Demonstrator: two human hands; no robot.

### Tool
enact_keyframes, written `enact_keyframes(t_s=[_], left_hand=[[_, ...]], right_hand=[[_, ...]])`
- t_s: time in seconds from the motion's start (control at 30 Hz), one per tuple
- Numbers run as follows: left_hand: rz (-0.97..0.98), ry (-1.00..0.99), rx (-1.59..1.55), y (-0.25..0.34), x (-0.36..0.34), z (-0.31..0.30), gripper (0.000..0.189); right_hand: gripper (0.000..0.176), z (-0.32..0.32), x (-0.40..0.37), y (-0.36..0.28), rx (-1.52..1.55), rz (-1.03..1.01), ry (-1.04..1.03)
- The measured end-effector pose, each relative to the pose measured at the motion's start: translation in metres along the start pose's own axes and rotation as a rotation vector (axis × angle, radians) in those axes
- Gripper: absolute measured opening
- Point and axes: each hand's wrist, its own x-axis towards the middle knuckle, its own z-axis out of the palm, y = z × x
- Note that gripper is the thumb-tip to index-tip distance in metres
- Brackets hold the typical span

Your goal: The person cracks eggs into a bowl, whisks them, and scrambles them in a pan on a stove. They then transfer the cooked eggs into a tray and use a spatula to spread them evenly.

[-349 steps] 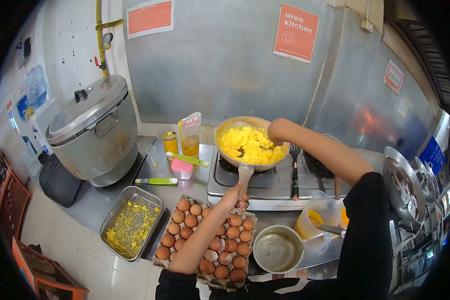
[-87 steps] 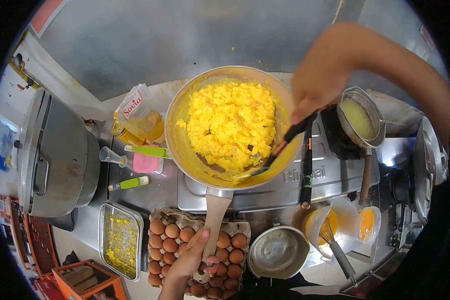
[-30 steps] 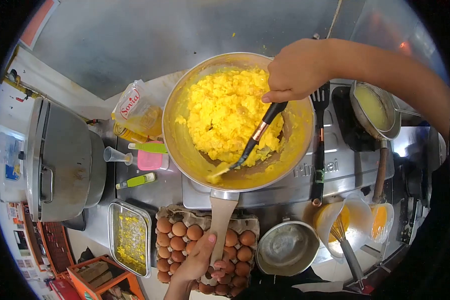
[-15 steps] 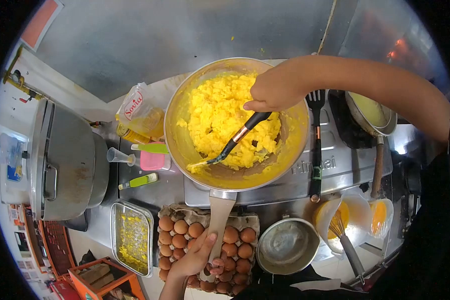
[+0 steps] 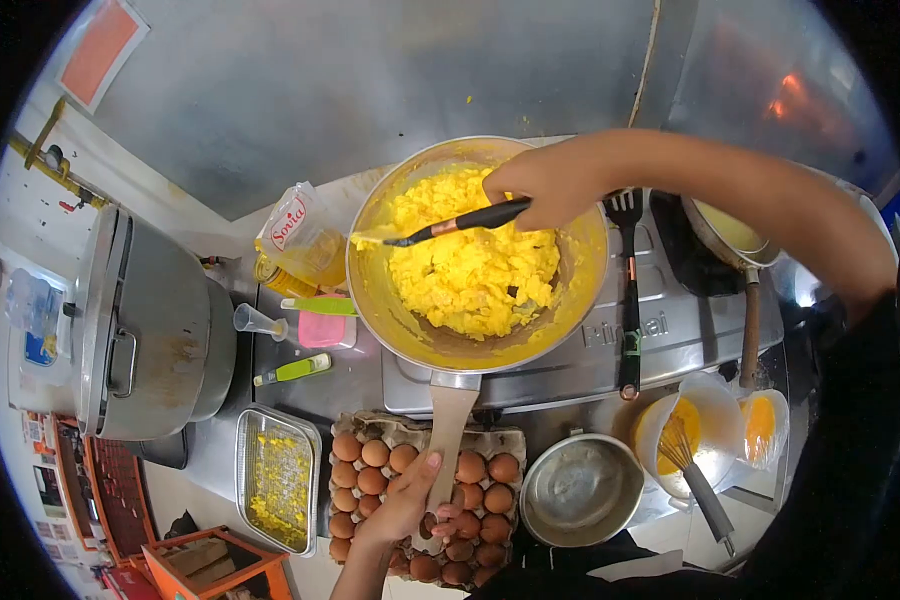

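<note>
A large pan (image 5: 570,325) holds a heap of yellow scrambled egg (image 5: 475,275). Its beige handle (image 5: 450,420) points toward me, and my left hand (image 5: 410,500) is wrapped round the handle's lower part, above a carton of brown eggs (image 5: 373,453). Over the pan's upper right, my right hand (image 5: 540,190) grips a black-handled spatula (image 5: 460,222). The spatula's egg-smeared tip lies by the pan's left inner wall. My right fingertips are partly hidden behind the hand.
A slotted turner (image 5: 630,300) lies right of the pan, near a smaller pan (image 5: 710,235). In front are a metal bowl (image 5: 582,490), a jug with a whisk (image 5: 705,420) and a mesh tray (image 5: 278,480). A big pot (image 5: 165,330) stands left, beside an oil bag (image 5: 305,235).
The spatula's tip has moved up along the pan's left side, and its handle now lies flatter. My left hand remains on the pan handle. The whole view has shifted slightly.
</note>
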Motion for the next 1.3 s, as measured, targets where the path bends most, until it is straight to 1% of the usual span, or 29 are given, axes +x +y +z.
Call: enact_keyframes(t_s=[0.07,0.13,0.17,0.23,0.27,0.33,0.37,0.43,0.47,0.53,0.57,0.6,0.63,0.67,0.7,0.8,0.87,0.9,0.97,1.03,1.07,1.13,1.17,1.23,1.27,1.3], left_hand=[[0.015,-0.023,-0.037,0.0,0.0,0.001,0.032],[0.027,-0.047,-0.072,0.002,0.0,0.001,0.033],[-0.001,-0.036,-0.058,0.004,-0.001,0.002,0.033],[-0.024,-0.03,-0.049,0.006,-0.001,0.003,0.034],[-0.026,-0.022,-0.065,0.006,-0.001,0.003,0.033],[-0.032,-0.016,-0.085,0.005,-0.001,0.004,0.033],[-0.027,-0.011,-0.077,0.007,-0.001,0.005,0.033],[-0.014,-0.007,-0.07,0.007,-0.002,0.002,0.032],[-0.024,-0.032,-0.052,0.004,-0.001,-0.002,0.032],[-0.026,-0.053,-0.045,-0.001,0.005,-0.012,0.033],[0.014,-0.056,0.063,-0.004,0.009,-0.019,0.032],[0.048,-0.061,0.172,-0.007,0.01,-0.022,0.032],[0.051,-0.062,0.167,-0.006,0.009,-0.018,0.032],[0.027,-0.089,0.071,-0.003,0.008,-0.012,0.032],[0.005,-0.116,-0.018,0.0,0.006,-0.008,0.031],[0.042,-0.087,0.018,0.003,0.006,-0.008,0.03],[0.06,-0.084,0.031,-0.001,0.007,-0.008,0.029],[0.074,-0.081,0.043,-0.001,0.007,-0.009,0.028],[0.113,-0.095,0.032,-0.002,0.006,-0.007,0.028],[0.152,-0.09,0.0,-0.007,0.008,-0.008,0.029],[0.164,-0.105,0.004,-0.009,0.008,-0.009,0.029],[0.153,-0.102,0.006,-0.011,0.009,-0.011,0.029],[0.158,-0.15,0.022,-0.012,0.01,-0.014,0.028],[0.158,-0.165,0.002,-0.014,0.011,-0.015,0.027],[0.144,-0.158,-0.014,-0.014,0.009,-0.015,0.026],[0.165,-0.165,-0.019,-0.014,0.007,-0.013,0.025]], right_hand=[[0.024,-0.011,-0.018,0.001,-0.18,-0.079,0.086],[0.028,-0.031,-0.043,-0.01,-0.47,-0.026,0.156],[0.028,-0.039,-0.051,-0.017,-0.474,-0.024,0.153],[0.036,-0.05,-0.06,-0.028,-0.757,0.136,-0.139],[0.036,-0.048,-0.059,-0.028,-0.761,0.137,-0.141],[0.045,-0.038,-0.056,-0.024,-0.741,0.108,-0.263],[0.045,-0.029,-0.052,-0.021,-0.743,0.107,-0.266],[0.046,-0.007,-0.038,-0.016,-0.474,-0.008,-0.172],[0.046,-0.001,-0.033,-0.013,-0.486,-0.011,-0.171],[0.048,0.006,-0.025,-0.016,-0.206,0.029,-0.157],[0.049,0.009,-0.026,-0.021,-0.064,0.048,-0.153],[0.049,0.012,-0.024,-0.026,-0.066,0.045,-0.156],[0.05,0.011,-0.021,-0.037,-0.046,0.088,-0.103],[0.051,0.01,-0.019,-0.048,-0.024,0.132,-0.049],[0.053,0.024,-0.008,-0.048,0.018,0.117,0.061],[0.054,0.031,0.02,-0.043,0.077,0.182,0.097],[0.05,0.025,0.026,-0.035,0.059,0.302,0.047],[0.05,0.017,0.028,-0.03,0.049,0.308,0.066],[0.041,0.001,0.024,-0.022,0.155,0.417,-0.102],[0.031,-0.023,-0.003,-0.028,0.558,0.283,-0.139],[0.031,-0.035,-0.019,-0.037,0.544,0.294,-0.132],[0.026,-0.064,-0.051,-0.069,0.123,0.303,-0.037],[0.026,-0.075,-0.064,-0.086,0.103,0.314,-0.034],[0.026,-0.088,-0.079,-0.117,-0.157,0.503,-0.191],[0.026,-0.088,-0.078,-0.125,-0.172,0.509,-0.19],[0.027,-0.084,-0.074,-0.131,-0.261,0.551,-0.328]])
